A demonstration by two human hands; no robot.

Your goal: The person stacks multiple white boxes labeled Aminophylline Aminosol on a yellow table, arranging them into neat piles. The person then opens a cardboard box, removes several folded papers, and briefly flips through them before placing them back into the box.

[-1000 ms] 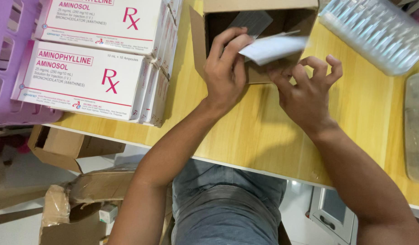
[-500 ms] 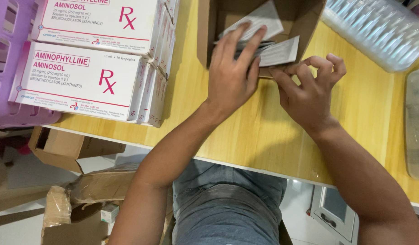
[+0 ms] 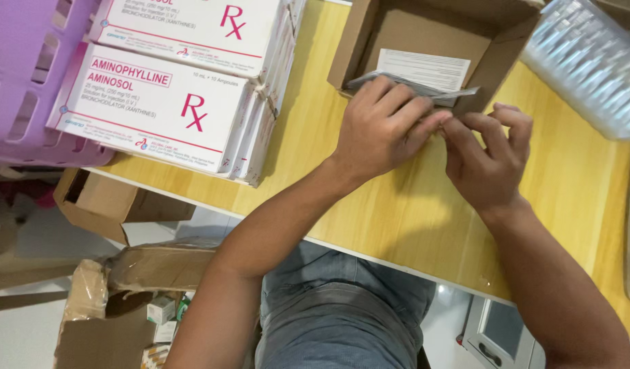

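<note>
Fingers L hand (image 3: 386, 130): pinching folded leaflet (image 3: 424, 87) | R hand (image 3: 489, 160): curled, tips on leaflet edge

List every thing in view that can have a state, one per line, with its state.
Small cardboard box: open, on the table by the hands.
Folded paper leaflet: lying at the box's front edge, pinched by fingertips.
Left hand: fingers pressed on the leaflet.
Right hand: fingertips pinching beside the left's.
White medicine cartons: closed, stacked and bundled.
Purple basket: contents hidden.
Floor carton: open, small packs inside.
</note>
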